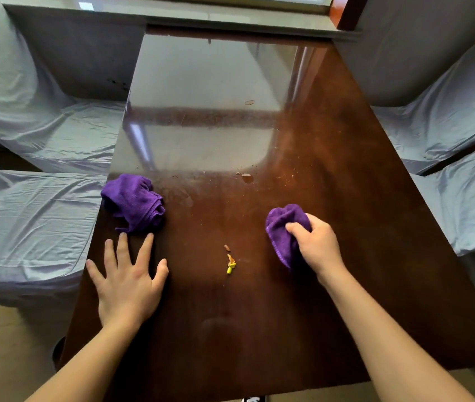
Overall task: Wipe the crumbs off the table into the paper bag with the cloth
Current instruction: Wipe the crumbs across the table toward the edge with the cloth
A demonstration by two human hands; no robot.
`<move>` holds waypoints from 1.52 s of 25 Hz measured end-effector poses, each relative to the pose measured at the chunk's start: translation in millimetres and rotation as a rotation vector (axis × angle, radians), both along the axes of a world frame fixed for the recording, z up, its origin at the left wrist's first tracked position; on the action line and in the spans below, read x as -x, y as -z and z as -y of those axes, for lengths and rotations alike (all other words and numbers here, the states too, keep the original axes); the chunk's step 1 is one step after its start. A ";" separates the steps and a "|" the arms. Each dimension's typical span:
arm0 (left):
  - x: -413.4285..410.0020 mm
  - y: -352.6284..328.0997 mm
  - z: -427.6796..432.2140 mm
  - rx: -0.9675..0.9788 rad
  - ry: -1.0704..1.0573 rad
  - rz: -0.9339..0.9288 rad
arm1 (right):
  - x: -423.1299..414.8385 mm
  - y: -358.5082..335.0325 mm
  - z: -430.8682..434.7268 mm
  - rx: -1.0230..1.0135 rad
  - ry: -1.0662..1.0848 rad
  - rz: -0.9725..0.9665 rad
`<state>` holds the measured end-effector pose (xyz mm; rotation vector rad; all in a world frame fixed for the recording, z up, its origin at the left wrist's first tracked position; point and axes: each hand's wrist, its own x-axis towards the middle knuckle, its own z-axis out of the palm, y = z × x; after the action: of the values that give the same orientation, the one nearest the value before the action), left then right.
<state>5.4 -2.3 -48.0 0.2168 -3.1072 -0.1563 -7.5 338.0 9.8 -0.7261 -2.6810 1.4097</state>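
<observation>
I'm seeing the right hand (316,245) gripping a bunched purple cloth (284,227), fingers curled tight, at three o'clock from the crumbs (230,261); left hand (127,281) lying flat on the table (332,198), fingers splayed, holding nothing.

Two bare forearms enter from bottom edge, no sleeves in view. Left hand (127,285): no rings, no watch, no wristband; short trimmed nails. Right hand (316,246): likewise unadorned at wrist and knuckles. No gloves on either hand.
</observation>
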 end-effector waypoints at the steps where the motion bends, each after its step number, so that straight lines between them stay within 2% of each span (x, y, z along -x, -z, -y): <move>1: -0.4 -0.5 -0.4 -0.002 0.000 -0.001 | 7.5 1.8 -1.7 -0.077 -0.054 0.038; 4: -0.2 -2.3 -0.3 -0.012 0.004 -0.001 | 21.3 8.0 19.3 -0.345 -0.240 0.079; 6: -0.1 -3.0 -0.4 -0.013 0.006 0.002 | 18.6 8.1 46.7 -0.412 -0.374 0.066; 9: -0.2 -3.8 -1.4 -0.023 0.008 0.002 | -1.6 6.9 88.1 -0.443 -0.570 0.017; 12: -0.4 -4.2 -0.5 -0.033 0.007 0.003 | -20.3 2.2 109.7 -0.314 -0.713 0.039; 14: -1.2 -4.3 0.1 -0.038 0.010 -0.007 | -24.3 -4.3 99.4 -0.116 -0.648 0.019; 16: -1.0 -4.5 0.2 -0.046 0.010 -0.011 | -15.6 -10.7 71.4 0.029 -0.419 -0.043; 19: -0.1 -5.9 0.2 -0.065 0.001 -0.020 | 8.3 -17.0 21.5 0.131 -0.182 0.012; 20: -0.2 -6.6 -0.2 -0.068 -0.001 -0.023 | 13.9 -14.0 11.7 0.070 -0.201 0.056; 22: -0.7 -7.9 -1.3 -0.066 -0.004 -0.026 | 15.3 -0.5 10.8 -0.278 -0.324 0.096; 24: -0.3 -8.1 -0.7 -0.063 -0.008 -0.024 | 7.4 12.6 33.3 -0.542 -0.381 -0.001; 25: -0.2 -7.9 -0.2 -0.063 -0.008 -0.023 | 2.1 17.0 47.6 -0.594 -0.403 -0.050; 30: -0.5 -6.3 0.6 -0.073 -0.003 -0.031 | -26.8 15.3 105.4 -0.574 -0.596 -0.169; 33: -0.7 -7.0 2.3 -0.097 -0.003 -0.030 | -47.7 5.6 128.8 -0.372 -0.800 -0.117; 34: -1.7 -7.6 3.0 -0.120 -0.001 -0.035 | -47.9 -1.0 129.5 -0.275 -0.808 -0.104; 36: -3.6 -8.8 5.0 -0.196 -0.004 -0.066 | -31.9 -11.0 121.5 -0.145 -0.684 -0.154; 38: -4.7 -9.1 7.0 -0.267 -0.016 -0.105 | 0.3 -16.2 110.3 -0.146 -0.538 -0.200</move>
<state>10.0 -9.3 -38.8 0.2295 -2.9704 -0.5640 -7.8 227.6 26.0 0.1607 -2.8889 1.2528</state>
